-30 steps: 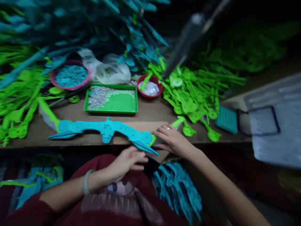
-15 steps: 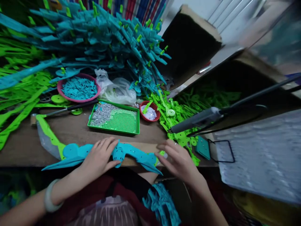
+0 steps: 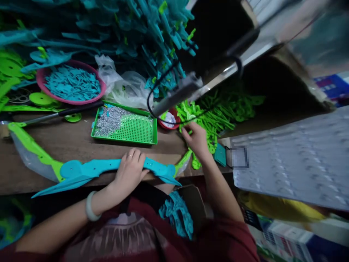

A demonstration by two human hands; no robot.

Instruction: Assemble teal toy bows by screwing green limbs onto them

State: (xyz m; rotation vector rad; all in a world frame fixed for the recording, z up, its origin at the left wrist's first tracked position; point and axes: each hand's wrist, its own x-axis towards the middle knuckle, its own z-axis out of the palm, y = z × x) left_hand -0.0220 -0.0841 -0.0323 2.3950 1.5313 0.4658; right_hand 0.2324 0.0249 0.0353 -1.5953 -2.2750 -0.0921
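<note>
Midway | turquoise bow [image 3: 106, 166] under left fingers [image 3: 132, 156] | right fingers [image 3: 187, 131] off it

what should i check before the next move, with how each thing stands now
1. Left hand on the blue piece: ok, it lies over the middle.
2. Green arms at both ends: ok, one shows at each end; whether they are fastened, cannot tell.
3. Piece fully on the table: not ok, its right blue tip juts past the front edge.
4. Right hand free of parts: cannot tell, its fingertips are blurred.
5. Metal pieces in the green tray: ok, heaped toward its left side.
6. Grey tool clear of the red bowl: not ok, it partly covers the bowl in this view.
</note>
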